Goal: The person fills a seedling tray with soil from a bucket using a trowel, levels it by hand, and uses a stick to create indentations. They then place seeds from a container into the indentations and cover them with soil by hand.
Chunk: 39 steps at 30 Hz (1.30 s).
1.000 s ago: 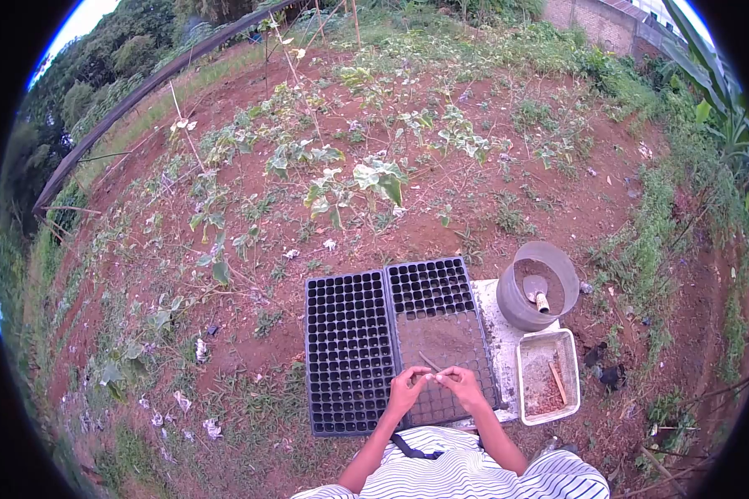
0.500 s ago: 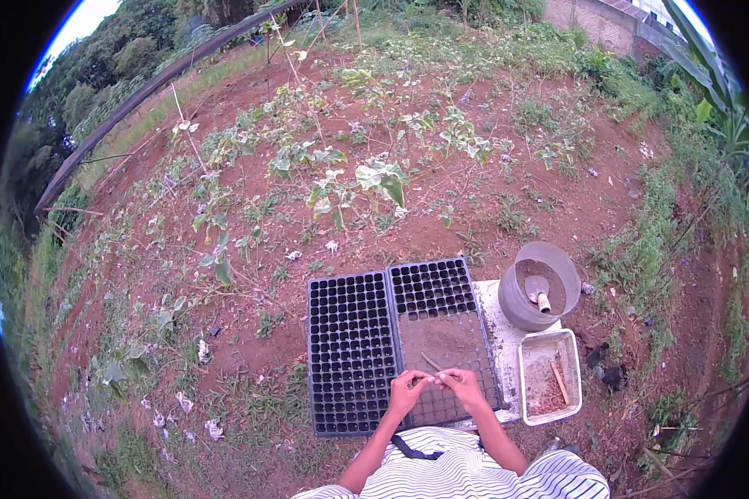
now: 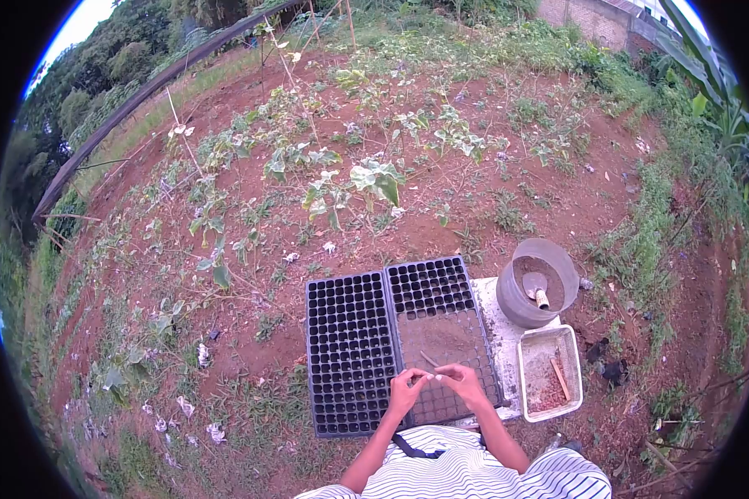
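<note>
My left hand (image 3: pixel 405 392) and my right hand (image 3: pixel 461 386) meet at the fingertips, low over the soil-filled seedling tray (image 3: pixel 441 333). Fingers on both sides are pinched; whatever they hold is too small to make out. Just beyond the fingertips, a short thin stick (image 3: pixel 429 358) lies on the soil. Dark soil covers the nearer cells of this tray, while its far rows show open black cells. Directly to the left sits a second black seedling tray (image 3: pixel 349 349) with unfilled cells.
At right, a grey bucket (image 3: pixel 509 295) holds soil and a trowel (image 3: pixel 536 293). Nearer stands a white rectangular tub (image 3: pixel 576 376) with small reddish bits and a wooden strip (image 3: pixel 560 378). Both rest by a pale board (image 3: pixel 498 341). Leafy plants (image 3: pixel 377 179) grow in reddish ground ahead.
The view has shifted very slightly. My hands stay fingertip to fingertip above the tray, with only a small movement of the right fingers.
</note>
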Motion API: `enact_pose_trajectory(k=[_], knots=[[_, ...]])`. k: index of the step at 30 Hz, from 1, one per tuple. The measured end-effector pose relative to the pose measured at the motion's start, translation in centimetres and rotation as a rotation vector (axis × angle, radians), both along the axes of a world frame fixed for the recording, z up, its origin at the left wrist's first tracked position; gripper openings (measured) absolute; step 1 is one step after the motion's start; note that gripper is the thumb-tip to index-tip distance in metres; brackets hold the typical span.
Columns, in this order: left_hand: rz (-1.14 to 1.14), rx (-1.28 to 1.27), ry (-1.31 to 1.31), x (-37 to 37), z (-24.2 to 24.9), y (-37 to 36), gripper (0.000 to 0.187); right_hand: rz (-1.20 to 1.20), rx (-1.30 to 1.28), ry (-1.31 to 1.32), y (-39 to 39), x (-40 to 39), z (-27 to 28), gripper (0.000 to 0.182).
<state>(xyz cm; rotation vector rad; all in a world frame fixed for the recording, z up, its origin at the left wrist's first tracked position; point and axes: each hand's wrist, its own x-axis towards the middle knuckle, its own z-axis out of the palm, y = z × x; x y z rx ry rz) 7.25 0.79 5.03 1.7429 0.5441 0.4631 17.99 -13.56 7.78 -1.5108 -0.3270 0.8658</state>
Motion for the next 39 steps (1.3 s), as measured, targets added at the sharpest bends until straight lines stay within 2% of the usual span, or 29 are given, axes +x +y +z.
enact_pose_trajectory(k=[3, 14, 16, 19, 20, 22, 26, 31, 34, 39], knots=[[-0.009, -0.007, 0.015, -0.1, -0.4, 0.0, 0.015, 0.065, 0.030, 0.032, 0.0, 0.0, 0.4, 0.025], [-0.042, 0.000, 0.019, -0.1, 0.0, 0.2, 0.015, 0.010, 0.024, 0.024, 0.4, -0.3, -1.0, 0.021], [0.107, -0.142, -0.049, 0.1, 0.3, -0.2, 0.011, -0.042, 0.018, 0.020, 0.3, -0.1, -1.3, 0.020], [0.078, -0.253, -0.035, 0.0, 0.3, 0.3, 0.011, -0.037, -0.026, 0.059, 0.0, 0.3, -1.4, 0.018], [0.077, -0.253, -0.035, -0.1, -0.3, 0.5, 0.011, -0.049, -0.029, 0.073, 0.1, 0.4, -1.4, 0.018], [-0.012, 0.044, 0.068, -0.2, -1.0, 1.0, 0.014, -0.060, -0.033, 0.088, 0.1, 0.5, -1.8, 0.017], [0.071, -0.029, -0.027, 0.2, 0.5, 0.1, 0.015, -0.057, -0.007, 0.085, 0.2, 0.3, -2.5, 0.018], [-0.045, -0.026, 0.024, -0.1, -0.2, 0.2, 0.015, -0.008, 0.003, 0.094, 0.3, 0.2, -2.5, 0.020], [-0.039, -0.016, 0.008, -0.3, -0.2, 0.3, 0.015, 0.021, -0.026, 0.106, 0.1, 0.3, -1.8, 0.021], [-0.013, -0.033, 0.051, -0.2, 1.2, 0.3, 0.014, -0.031, -0.013, -0.051, -0.2, 0.4, -1.7, 0.026]])
